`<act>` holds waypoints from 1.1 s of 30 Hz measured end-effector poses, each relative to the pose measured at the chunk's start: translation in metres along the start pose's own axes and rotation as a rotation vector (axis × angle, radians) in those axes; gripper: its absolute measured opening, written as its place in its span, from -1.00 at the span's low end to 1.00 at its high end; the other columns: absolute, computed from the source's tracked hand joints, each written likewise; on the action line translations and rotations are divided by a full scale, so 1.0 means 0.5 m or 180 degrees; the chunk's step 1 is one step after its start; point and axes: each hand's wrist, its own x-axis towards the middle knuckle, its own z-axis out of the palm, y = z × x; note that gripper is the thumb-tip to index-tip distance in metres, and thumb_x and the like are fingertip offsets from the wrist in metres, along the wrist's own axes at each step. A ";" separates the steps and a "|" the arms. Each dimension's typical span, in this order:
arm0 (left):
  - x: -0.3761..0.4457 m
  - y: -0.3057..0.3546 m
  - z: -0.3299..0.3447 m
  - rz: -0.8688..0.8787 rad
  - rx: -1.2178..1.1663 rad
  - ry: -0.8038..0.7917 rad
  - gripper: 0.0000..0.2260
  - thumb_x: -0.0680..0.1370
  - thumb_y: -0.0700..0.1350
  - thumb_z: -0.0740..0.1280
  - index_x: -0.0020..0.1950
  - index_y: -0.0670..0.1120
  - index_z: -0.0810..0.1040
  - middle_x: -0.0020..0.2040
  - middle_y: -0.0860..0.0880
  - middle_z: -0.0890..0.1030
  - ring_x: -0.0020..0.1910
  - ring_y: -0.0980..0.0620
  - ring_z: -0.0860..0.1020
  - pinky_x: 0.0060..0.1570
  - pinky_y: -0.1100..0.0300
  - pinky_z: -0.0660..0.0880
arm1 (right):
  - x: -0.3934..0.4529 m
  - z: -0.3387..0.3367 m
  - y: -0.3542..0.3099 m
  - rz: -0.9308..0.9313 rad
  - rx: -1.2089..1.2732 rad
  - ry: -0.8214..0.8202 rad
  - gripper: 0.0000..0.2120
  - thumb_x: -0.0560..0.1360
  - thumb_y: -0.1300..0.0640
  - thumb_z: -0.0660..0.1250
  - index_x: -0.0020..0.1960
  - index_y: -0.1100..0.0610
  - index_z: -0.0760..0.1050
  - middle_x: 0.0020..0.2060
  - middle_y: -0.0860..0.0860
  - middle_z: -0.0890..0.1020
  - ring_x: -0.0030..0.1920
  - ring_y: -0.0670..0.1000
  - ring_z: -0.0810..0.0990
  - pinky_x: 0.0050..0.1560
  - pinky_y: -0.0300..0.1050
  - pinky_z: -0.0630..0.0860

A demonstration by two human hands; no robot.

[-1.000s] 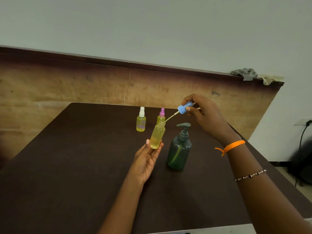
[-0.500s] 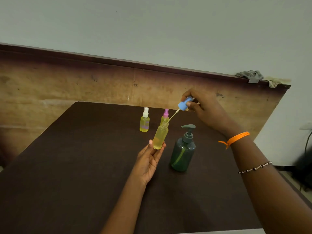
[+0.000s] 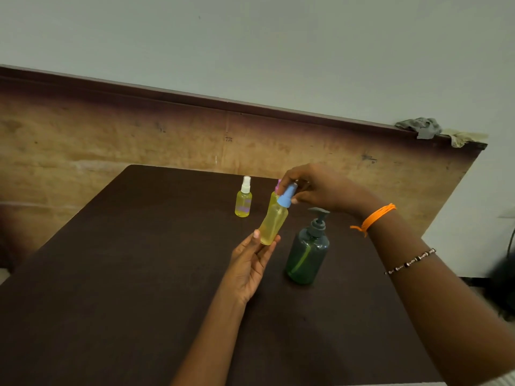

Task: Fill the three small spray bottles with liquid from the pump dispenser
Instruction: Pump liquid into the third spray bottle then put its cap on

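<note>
My left hand [image 3: 250, 260] holds a small spray bottle [image 3: 273, 222] of yellow liquid by its base, tilted to the right above the dark table [image 3: 125, 274]. My right hand [image 3: 317, 188] pinches the blue spray cap [image 3: 286, 196], which sits on that bottle's neck. A white-capped spray bottle [image 3: 243, 201] with yellow liquid stands upright behind. A pink-capped bottle [image 3: 277, 186] is mostly hidden behind the held one. The dark green pump dispenser [image 3: 308, 250] stands upright just right of my left hand.
A wooden board [image 3: 111, 140] leans against the wall behind the table. Grey and pale rags [image 3: 423, 126] lie on its top right corner. A dark object and a cable show at the far right edge.
My right hand lowered the blue cap, sliding its dip tube into the bottle until the cap met the neck. My left hand kept the bottle in place.
</note>
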 end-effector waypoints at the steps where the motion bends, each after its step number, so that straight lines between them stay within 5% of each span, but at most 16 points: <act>1: 0.000 0.000 -0.002 0.0006 -0.0032 -0.0016 -0.57 0.32 -0.12 0.39 0.12 -0.32 0.49 -0.09 -0.18 0.68 -0.11 -0.05 0.67 -0.21 0.26 0.60 | 0.003 -0.003 0.000 0.0046 -0.0101 -0.0052 -0.79 0.43 0.36 0.39 0.05 0.22 0.59 -0.05 0.04 0.63 -0.10 -0.04 0.55 -0.05 -0.24 0.49; 3: 0.003 0.001 -0.004 0.0035 -0.0123 -0.0099 -0.39 0.16 -0.09 0.58 0.11 -0.32 0.52 -0.04 -0.21 0.67 -0.08 -0.08 0.67 -0.21 0.24 0.60 | 0.010 -0.006 -0.003 0.0168 -0.0343 -0.0127 -0.88 0.47 0.20 0.40 -0.02 0.22 0.57 -0.24 -0.02 0.54 -0.29 -0.14 0.42 -0.30 -0.39 0.33; 7: 0.005 0.000 -0.007 0.0065 -0.0092 -0.0171 -0.19 -0.08 -0.06 0.69 0.09 -0.30 0.53 -0.03 -0.23 0.67 -0.07 -0.10 0.67 -0.22 0.23 0.60 | 0.015 0.007 -0.008 0.0417 -0.0585 0.0021 -0.61 0.49 -0.15 0.30 -0.32 0.14 0.40 -0.45 -0.02 0.35 -0.42 -0.08 0.27 -0.39 -0.21 0.19; 11: 0.005 0.000 -0.006 0.0039 -0.0139 -0.0183 -0.17 -0.08 -0.07 0.69 0.10 -0.30 0.52 -0.02 -0.23 0.66 -0.07 -0.10 0.67 -0.23 0.23 0.60 | 0.000 -0.008 -0.014 0.0252 -0.0139 -0.0087 -0.74 0.41 0.06 0.47 0.04 0.11 0.51 -0.16 -0.05 0.54 -0.23 -0.09 0.46 -0.23 -0.27 0.38; 13: 0.007 0.002 -0.008 0.0033 -0.0103 -0.0188 -0.19 -0.07 -0.07 0.69 0.09 -0.29 0.53 -0.01 -0.23 0.66 -0.07 -0.09 0.66 -0.22 0.23 0.60 | -0.002 -0.011 -0.012 0.0137 -0.0261 -0.0235 -0.74 0.39 0.23 0.47 0.04 0.14 0.51 -0.15 -0.06 0.53 -0.20 -0.09 0.46 -0.24 -0.38 0.37; 15: 0.010 0.000 -0.011 0.0056 -0.0036 -0.0213 -0.24 -0.05 -0.07 0.68 0.07 -0.27 0.56 0.01 -0.22 0.66 -0.05 -0.09 0.66 -0.20 0.23 0.59 | 0.004 -0.002 -0.010 0.0282 -0.0487 -0.0168 -0.84 0.44 0.12 0.44 -0.13 0.13 0.47 -0.30 -0.08 0.46 -0.30 -0.10 0.38 -0.34 -0.36 0.31; 18: 0.002 0.001 -0.007 0.0064 -0.0033 -0.0215 -0.37 0.08 -0.09 0.62 0.06 -0.28 0.55 -0.02 -0.21 0.67 -0.07 -0.09 0.67 -0.21 0.23 0.59 | 0.015 0.018 0.000 0.0643 -0.0694 -0.0041 -0.54 0.44 -0.25 0.30 -0.35 0.13 0.37 -0.45 0.00 0.38 -0.40 -0.03 0.31 -0.33 -0.12 0.28; 20: -0.002 0.000 -0.003 0.0029 -0.0027 -0.0156 -0.53 0.24 -0.10 0.48 0.06 -0.29 0.52 -0.08 -0.18 0.68 -0.12 -0.06 0.67 -0.24 0.25 0.59 | 0.011 0.018 0.002 0.0606 -0.0576 0.0042 -0.57 0.42 -0.27 0.29 -0.33 0.08 0.37 -0.42 -0.01 0.41 -0.39 -0.04 0.34 -0.32 -0.12 0.30; 23: -0.001 0.001 -0.002 0.0012 0.0037 -0.0131 -0.66 0.36 -0.11 0.31 0.04 -0.29 0.51 -0.12 -0.17 0.69 -0.15 -0.03 0.68 -0.24 0.28 0.59 | -0.004 -0.001 -0.008 0.0228 -0.0151 -0.0155 -0.77 0.39 0.05 0.48 -0.03 0.06 0.50 -0.13 -0.02 0.56 -0.17 -0.05 0.50 -0.17 -0.15 0.45; 26: -0.001 -0.001 -0.001 -0.0015 0.0084 -0.0082 -0.59 0.30 -0.10 0.42 0.05 -0.30 0.51 -0.11 -0.18 0.68 -0.14 -0.04 0.68 -0.25 0.28 0.59 | -0.011 -0.007 -0.010 0.0167 -0.0080 -0.0251 -0.83 0.40 0.28 0.44 -0.06 0.11 0.52 -0.15 0.02 0.61 -0.17 -0.02 0.58 -0.21 -0.19 0.47; 27: 0.001 -0.002 -0.003 0.0003 0.0105 -0.0087 -0.50 0.22 -0.08 0.52 0.06 -0.30 0.53 -0.08 -0.20 0.68 -0.12 -0.06 0.67 -0.24 0.27 0.59 | -0.009 -0.004 -0.010 0.0282 -0.0134 -0.0234 -0.89 0.44 0.20 0.43 -0.15 0.11 0.50 -0.25 0.03 0.61 -0.27 -0.02 0.58 -0.29 -0.21 0.44; 30: 0.006 -0.005 -0.010 0.0019 0.0080 -0.0200 -0.30 -0.03 -0.06 0.68 0.02 -0.29 0.58 -0.02 -0.23 0.66 -0.08 -0.10 0.67 -0.23 0.24 0.59 | 0.000 0.011 -0.001 0.0553 -0.0723 -0.0014 -0.62 0.47 -0.18 0.31 -0.36 0.05 0.39 -0.46 0.00 0.46 -0.43 -0.05 0.40 -0.37 -0.19 0.31; 33: 0.004 -0.003 -0.006 -0.0023 0.0008 -0.0153 -0.41 0.10 -0.08 0.62 0.03 -0.30 0.56 -0.05 -0.22 0.67 -0.11 -0.09 0.67 -0.27 0.24 0.59 | -0.008 0.007 0.004 0.0343 -0.0215 0.0171 -0.72 0.41 -0.14 0.40 -0.14 0.08 0.51 -0.25 0.00 0.56 -0.23 -0.02 0.49 -0.23 -0.12 0.41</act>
